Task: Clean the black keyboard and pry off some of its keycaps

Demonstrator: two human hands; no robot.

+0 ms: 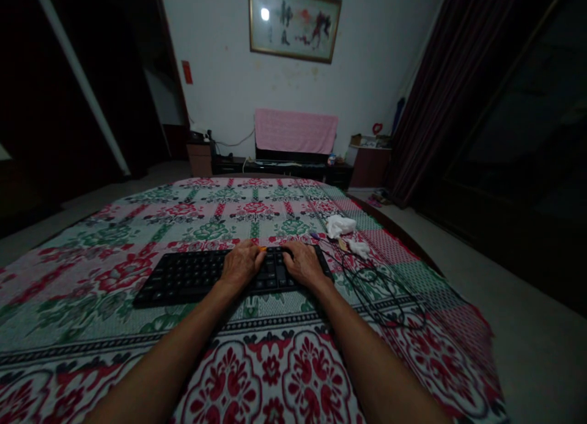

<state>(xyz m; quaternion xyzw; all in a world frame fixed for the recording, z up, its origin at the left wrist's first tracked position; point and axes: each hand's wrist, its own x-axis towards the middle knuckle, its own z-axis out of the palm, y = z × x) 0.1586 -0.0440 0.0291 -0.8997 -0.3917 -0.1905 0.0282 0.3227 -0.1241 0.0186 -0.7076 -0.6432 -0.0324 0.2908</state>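
Note:
A black keyboard [183, 277] lies on a bed covered with a red, green and white flowered cloth [137, 240]. Both my hands rest on its right half. My left hand [241, 266] is curled, its fingertips pinched round a small orange thing [262, 249] at the keyboard's far edge. My right hand [303, 264] lies over the keys beside it, fingers bent and close together, thumb towards the left hand. What the orange thing is I cannot make out.
The keyboard's black cable [380, 289] loops in coils on the cloth to the right. Two crumpled white wads [340, 226] lie beyond it. Across the floor stand a low cabinet draped in pink cloth [296, 131] and a dark curtain [426, 106].

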